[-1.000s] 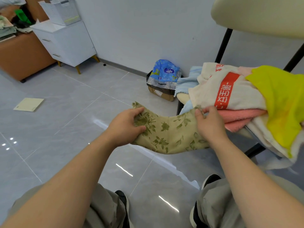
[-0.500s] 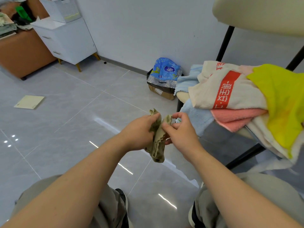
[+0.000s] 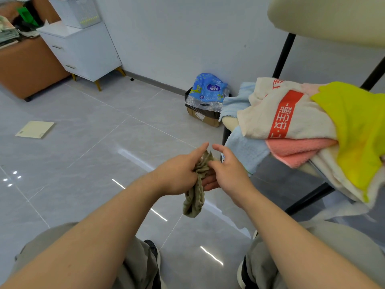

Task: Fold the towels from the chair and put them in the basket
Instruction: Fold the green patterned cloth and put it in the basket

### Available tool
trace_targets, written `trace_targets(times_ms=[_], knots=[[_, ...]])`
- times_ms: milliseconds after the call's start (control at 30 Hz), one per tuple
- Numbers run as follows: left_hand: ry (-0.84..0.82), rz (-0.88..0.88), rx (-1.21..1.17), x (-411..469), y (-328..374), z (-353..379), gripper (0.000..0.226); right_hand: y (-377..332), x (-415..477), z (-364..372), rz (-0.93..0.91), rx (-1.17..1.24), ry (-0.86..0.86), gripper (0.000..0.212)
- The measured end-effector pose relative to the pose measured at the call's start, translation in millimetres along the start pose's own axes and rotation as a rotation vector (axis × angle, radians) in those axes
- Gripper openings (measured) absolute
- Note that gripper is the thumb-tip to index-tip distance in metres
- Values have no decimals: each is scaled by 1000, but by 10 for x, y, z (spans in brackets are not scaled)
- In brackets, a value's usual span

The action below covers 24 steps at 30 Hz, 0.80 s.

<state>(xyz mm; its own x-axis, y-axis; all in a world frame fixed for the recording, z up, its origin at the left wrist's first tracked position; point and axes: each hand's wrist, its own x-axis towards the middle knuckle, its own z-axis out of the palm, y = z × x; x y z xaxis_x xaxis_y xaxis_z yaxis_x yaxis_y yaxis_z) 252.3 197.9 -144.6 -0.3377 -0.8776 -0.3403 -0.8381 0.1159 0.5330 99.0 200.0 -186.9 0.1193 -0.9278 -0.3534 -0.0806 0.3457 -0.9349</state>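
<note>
olive towel (image 3: 195, 197) | yellow towel (image 3: 358, 130) | pink towel (image 3: 298, 148) | pale-blue towel (image 3: 245, 151) | red-banded cream towel (image 3: 258, 115)

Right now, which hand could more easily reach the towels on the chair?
Probably the right hand: it sits next to the blue towel on the chair, while the left hand, farther away, grips the bunched olive towel.

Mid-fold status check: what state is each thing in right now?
olive towel, bunched, hanging between both hands
left hand, grips olive towel
right hand, fingers on olive towel, thumb lifted, grip unclear
towel pile, unfolded heap on chair
chair, upright, seat loaded with towel pile
</note>
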Motion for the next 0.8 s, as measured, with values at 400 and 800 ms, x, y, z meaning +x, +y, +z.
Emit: trace_targets(times_ms=[400, 800], knots=[[90, 107, 323, 22, -110, -25, 100, -14, -27, -12, 91, 301, -216, 51], [221, -37, 331, -11, -206, -253, 39, 52, -12, -82, -158, -477, 53, 17]])
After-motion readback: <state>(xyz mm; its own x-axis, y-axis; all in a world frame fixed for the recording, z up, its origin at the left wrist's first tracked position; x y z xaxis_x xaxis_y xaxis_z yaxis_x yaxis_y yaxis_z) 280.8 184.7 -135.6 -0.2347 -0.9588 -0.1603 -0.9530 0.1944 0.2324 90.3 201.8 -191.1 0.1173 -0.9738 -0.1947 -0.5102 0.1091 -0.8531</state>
